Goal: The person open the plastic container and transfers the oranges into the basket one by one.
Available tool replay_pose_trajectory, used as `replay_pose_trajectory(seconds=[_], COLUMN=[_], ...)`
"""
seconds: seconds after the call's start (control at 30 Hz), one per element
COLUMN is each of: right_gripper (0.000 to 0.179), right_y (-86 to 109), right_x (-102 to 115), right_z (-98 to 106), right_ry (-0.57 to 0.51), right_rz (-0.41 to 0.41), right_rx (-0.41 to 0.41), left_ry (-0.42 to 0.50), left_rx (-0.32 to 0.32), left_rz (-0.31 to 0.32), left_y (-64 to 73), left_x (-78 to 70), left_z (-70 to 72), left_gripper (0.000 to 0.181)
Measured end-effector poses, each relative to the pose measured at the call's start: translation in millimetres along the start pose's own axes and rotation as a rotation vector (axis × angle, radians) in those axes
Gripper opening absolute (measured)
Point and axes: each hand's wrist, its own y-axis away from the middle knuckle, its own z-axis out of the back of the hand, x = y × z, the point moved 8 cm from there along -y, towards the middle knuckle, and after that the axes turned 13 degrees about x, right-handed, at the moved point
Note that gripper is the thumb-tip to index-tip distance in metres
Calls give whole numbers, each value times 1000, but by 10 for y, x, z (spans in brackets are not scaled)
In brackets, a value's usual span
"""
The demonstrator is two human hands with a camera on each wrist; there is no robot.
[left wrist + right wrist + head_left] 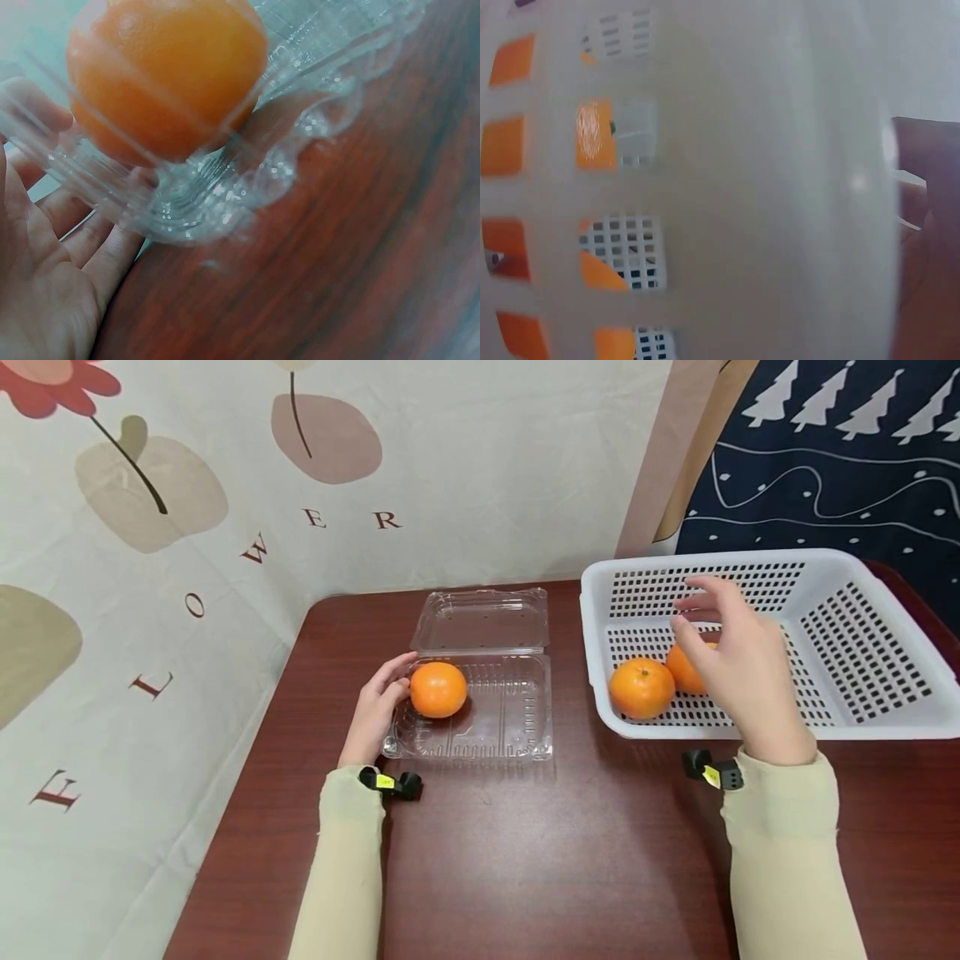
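A clear plastic clamshell box (498, 714) lies on the table with its lid (483, 620) folded back. One orange (438, 690) sits at the left side of its base; the left wrist view shows that orange (169, 79) behind the clear wall. My left hand (375, 706) is at the box's left edge, its relaxed fingers (86, 240) against the plastic beside the fruit. Over the white basket (832, 727) hovers my right hand (742, 660), fingers loosely bent and thumb apart, holding nothing. Beneath it are two oranges, one in front (641, 689) and one partly hidden (684, 670).
The basket, with slotted walls, stands on the right of the brown table (480, 860). Its wall (780, 187) fills much of the right wrist view. Behind the table hangs a printed cloth (480, 468), with a dark blue cloth (825, 485) at the right.
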Motion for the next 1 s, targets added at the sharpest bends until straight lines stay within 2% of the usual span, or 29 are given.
replay_pose_trajectory(seconds=[0.33,0.43,0.57,0.7,1.0], right_gripper=[42,41,38,37,36], right_y=[18,18,20,17,23], right_x=[142,204,327,440,633], right_z=[-39,-70,-147,-249,-522], right_ry=[2,13,58,96,99], right_rz=[48,89,182,242,309], right_rx=[-17,-29,-37,-24,50], left_ry=[-5,-5,-6,-12,-13], left_rx=[-2,-2,-2,-2,2], left_rz=[-8,-5,-1,0,3], left_y=[-4,-2,-8,-12,-1], left_x=[-6,-5,-3,-3,-7], left_z=[0,1,1,5,-4], left_gripper=[36,36,37,36,37])
